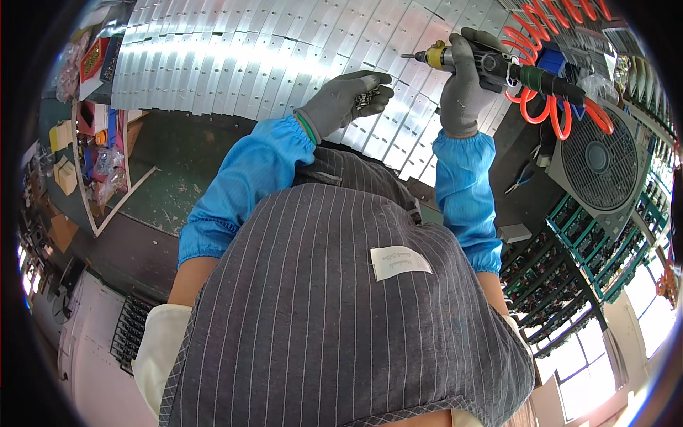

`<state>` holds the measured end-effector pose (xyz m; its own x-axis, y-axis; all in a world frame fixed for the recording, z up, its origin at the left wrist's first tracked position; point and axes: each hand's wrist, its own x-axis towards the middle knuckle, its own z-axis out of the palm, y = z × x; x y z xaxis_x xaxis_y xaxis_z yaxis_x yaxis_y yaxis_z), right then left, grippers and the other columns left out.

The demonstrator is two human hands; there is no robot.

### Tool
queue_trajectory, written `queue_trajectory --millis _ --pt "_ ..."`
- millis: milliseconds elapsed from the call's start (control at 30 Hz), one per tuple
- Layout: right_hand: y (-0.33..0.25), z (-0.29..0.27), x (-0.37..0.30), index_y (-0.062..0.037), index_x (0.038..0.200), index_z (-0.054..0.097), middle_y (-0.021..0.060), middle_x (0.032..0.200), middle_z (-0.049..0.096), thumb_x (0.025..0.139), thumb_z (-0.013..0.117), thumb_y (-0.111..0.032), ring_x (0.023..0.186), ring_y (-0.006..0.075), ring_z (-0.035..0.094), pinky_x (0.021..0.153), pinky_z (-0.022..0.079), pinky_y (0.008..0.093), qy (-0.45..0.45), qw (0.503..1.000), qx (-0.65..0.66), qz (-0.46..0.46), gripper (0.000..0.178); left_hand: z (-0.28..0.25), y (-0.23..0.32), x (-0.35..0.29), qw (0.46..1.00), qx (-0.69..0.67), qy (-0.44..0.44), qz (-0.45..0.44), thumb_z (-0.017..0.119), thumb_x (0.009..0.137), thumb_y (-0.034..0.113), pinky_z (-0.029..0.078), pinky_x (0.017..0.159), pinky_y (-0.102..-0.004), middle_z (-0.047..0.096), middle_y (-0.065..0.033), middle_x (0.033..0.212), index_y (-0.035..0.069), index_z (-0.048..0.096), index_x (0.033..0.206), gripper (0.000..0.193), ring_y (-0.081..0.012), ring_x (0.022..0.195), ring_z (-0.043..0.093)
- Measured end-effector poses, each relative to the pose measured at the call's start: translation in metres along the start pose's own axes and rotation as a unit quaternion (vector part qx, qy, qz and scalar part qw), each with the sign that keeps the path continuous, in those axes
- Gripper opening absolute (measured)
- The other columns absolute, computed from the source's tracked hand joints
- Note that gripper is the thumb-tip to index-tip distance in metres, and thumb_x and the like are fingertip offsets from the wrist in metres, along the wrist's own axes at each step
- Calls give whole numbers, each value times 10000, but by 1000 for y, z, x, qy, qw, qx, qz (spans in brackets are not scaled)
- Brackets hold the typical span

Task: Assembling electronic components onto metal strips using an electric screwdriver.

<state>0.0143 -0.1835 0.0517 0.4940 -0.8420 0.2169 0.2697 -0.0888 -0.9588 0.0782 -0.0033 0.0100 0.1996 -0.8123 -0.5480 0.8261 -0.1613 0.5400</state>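
Observation:
My left hand [340, 103], in a grey glove, is curled round a small heap of shiny metal fasteners [366, 98]; they look like screws, though their exact kind is too small to tell. It hovers over rows of silver metal strips [213, 67] dotted with small holes or fasteners. My right hand [466, 89], gloved the same way, grips an air screwdriver [489, 64] with a yellow collar and dark body. The tool lies nearly level, its bit [408, 55] pointing left above the strips, apart from my left hand.
An orange-red coiled hose [556, 117] hangs at the right. Beyond it stands a grey box fan [599, 162], with blue-handled pliers [521, 178] near it. Green racks [569, 285] fill the lower right. Small-parts bins [92, 60] and a shelf of bags [107, 164] are at the left.

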Motion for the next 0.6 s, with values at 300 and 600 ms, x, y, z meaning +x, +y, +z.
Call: queue_trajectory --millis 300,600 --pt "0 8 -6 7 965 591 97 861 649 723 673 57 735 138 637 691 535 273 -21 999 -33 -32 260 -10 9 1 999 32 6 7 473 944 306 505 898 -293 605 -106 1092 -3 505 1239 428 -171 986 598" --pt "7 16 -11 -3 945 591 84 831 642 707 686 88 679 117 613 609 526 239 -53 997 -31 -39 272 -18 9 8 999 -17 -29 21 459 943 264 493 935 -325 562 -148 1209 -29 486 1254 428 -227 1040 602"
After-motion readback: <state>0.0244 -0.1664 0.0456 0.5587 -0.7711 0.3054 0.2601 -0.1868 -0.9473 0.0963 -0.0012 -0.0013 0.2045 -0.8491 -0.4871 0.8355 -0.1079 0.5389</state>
